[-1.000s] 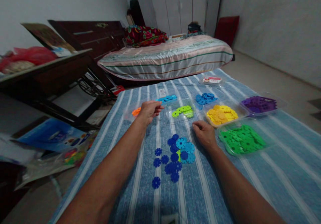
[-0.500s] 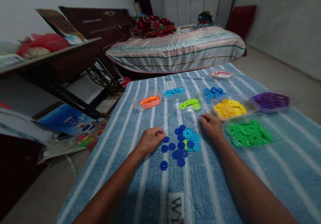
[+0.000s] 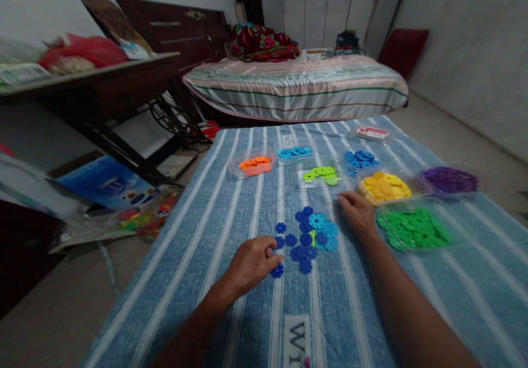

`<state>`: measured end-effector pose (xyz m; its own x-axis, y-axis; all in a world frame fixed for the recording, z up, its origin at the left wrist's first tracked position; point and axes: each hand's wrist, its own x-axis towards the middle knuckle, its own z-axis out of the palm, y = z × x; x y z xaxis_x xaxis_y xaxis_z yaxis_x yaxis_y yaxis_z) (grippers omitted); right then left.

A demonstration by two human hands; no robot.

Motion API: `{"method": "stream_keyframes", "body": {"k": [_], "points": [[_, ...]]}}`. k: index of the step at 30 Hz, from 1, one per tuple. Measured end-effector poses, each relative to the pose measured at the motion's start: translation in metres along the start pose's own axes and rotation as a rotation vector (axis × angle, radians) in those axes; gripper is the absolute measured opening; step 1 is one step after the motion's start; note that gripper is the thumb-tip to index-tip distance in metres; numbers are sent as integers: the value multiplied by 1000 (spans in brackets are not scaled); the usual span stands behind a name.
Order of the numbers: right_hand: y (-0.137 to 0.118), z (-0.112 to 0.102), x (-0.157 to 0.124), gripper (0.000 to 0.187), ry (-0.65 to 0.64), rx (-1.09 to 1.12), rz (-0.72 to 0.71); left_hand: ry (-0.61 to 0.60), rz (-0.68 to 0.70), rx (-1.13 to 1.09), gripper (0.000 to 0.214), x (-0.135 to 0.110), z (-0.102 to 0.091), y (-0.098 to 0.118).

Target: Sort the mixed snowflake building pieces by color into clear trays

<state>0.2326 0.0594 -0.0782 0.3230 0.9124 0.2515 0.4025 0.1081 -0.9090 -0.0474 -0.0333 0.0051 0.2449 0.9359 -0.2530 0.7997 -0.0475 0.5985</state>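
Note:
My left hand [image 3: 253, 263] is low over the striped cloth, left of a loose group of dark blue notched discs [image 3: 305, 239]. Its fingers are curled, with a gap between thumb and index finger and nothing visible between them. The thumb tip is close to the lowest blue disc [image 3: 277, 270], whose left edge it partly covers. Light blue discs [image 3: 317, 221] and a partly hidden lime disc [image 3: 312, 238] lie overlapping at the group's right. My right hand [image 3: 357, 212] rests on the cloth beyond them, its fingers folded in, and no piece shows in it.
Clear plastic tubs hold orange [image 3: 256, 164], sky-blue [image 3: 295, 152], lime [image 3: 320, 174], blue [image 3: 360, 159], yellow [image 3: 385, 186], purple [image 3: 450, 180] and green discs [image 3: 414, 229]. A lidded box [image 3: 372, 132] sits at the far edge. Beyond stands a bed [image 3: 297, 84]; a side table [image 3: 136, 65] is at left.
My left hand has moved down toward the lowest blue disc, and its thumb has parted from the index finger. My right hand stays beside the tubs. The camera view has shifted slightly.

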Motion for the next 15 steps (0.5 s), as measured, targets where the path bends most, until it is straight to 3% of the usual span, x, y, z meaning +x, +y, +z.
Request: {"method": "stream_keyframes", "body": {"k": [7,15], "points": [[-3,0,0,34,10,-30,-15,-123,100,139,19,-6,-2,-2],[-3,3,2,35,12,-56,-16,-89,120,144,9,-5,7,-12]]}}
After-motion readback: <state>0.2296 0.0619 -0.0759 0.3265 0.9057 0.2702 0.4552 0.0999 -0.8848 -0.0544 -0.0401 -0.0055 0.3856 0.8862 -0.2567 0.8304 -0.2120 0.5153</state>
